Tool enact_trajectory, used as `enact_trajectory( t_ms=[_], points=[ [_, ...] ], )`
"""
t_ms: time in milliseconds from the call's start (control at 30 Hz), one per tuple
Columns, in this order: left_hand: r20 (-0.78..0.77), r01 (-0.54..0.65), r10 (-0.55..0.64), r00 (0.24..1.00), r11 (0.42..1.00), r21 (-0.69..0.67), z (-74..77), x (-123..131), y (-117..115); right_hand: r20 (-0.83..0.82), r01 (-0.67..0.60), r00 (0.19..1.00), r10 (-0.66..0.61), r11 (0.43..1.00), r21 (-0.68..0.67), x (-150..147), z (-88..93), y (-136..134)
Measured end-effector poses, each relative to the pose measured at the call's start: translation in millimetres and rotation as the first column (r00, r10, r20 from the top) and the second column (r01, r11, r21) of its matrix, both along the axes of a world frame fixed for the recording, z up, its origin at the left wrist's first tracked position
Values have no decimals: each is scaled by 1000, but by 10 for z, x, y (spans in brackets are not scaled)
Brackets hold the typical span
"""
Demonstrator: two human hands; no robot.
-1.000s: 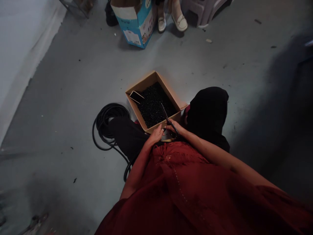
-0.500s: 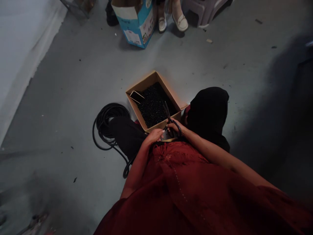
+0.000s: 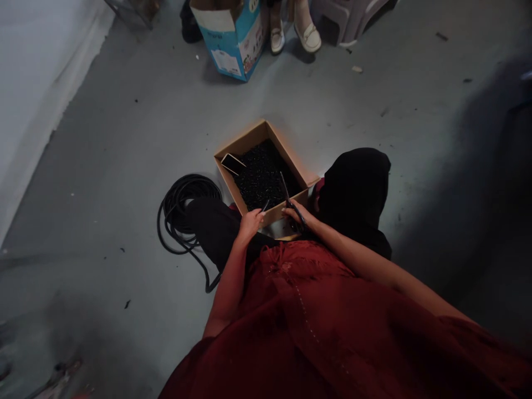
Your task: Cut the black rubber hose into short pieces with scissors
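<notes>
My right hand [image 3: 302, 212] is closed around the dark handles of a pair of scissors [image 3: 285, 187], whose blades point up over the near right side of a cardboard box. My left hand [image 3: 251, 223] is closed on a thin black tube [image 3: 265, 205]; its end sticks out past the fingers over the box's near edge. Inside the cardboard box [image 3: 234, 187] lies a heap of small black pieces [image 3: 260, 174], too small to make out singly. A coil of black hose [image 3: 168, 202] lies on the floor to the left, partly behind my knee.
My black-trousered knees [image 3: 357, 194] flank the box. Farther off stand a blue-and-white carton [image 3: 226, 41] and a grey plastic stool [image 3: 341, 19], with another person's white shoes [image 3: 310, 37] between them. Small scraps dot the grey floor [image 3: 145, 144].
My left hand has moved left and slightly up, away from the scissors, with the black tube. My right hand is almost unmoved. The loose hose loop beside my left forearm has shifted.
</notes>
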State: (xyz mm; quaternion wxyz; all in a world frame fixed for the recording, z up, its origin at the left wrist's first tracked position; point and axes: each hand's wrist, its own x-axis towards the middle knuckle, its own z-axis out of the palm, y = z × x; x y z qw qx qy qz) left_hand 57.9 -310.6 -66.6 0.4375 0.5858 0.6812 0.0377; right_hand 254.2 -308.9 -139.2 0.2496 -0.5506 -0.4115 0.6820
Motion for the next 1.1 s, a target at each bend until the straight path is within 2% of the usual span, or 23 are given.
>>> enact_trajectory(
  t_ms=[167,400,633,1100],
  points=[
    [-93,0,13,996,991,136,-11,-121,90,87,-192,978,187,980,55,-30,88,-42],
    [-128,51,-28,991,983,174,-113,-101,70,164,-345,931,325,931,115,-32,180,-57],
    [-156,76,-44,987,976,206,-115,-87,60,221,-417,897,382,899,138,-37,159,-63],
    [-223,154,-115,968,974,164,-138,-63,41,276,-467,868,413,868,168,-25,176,-61]
  ],
)
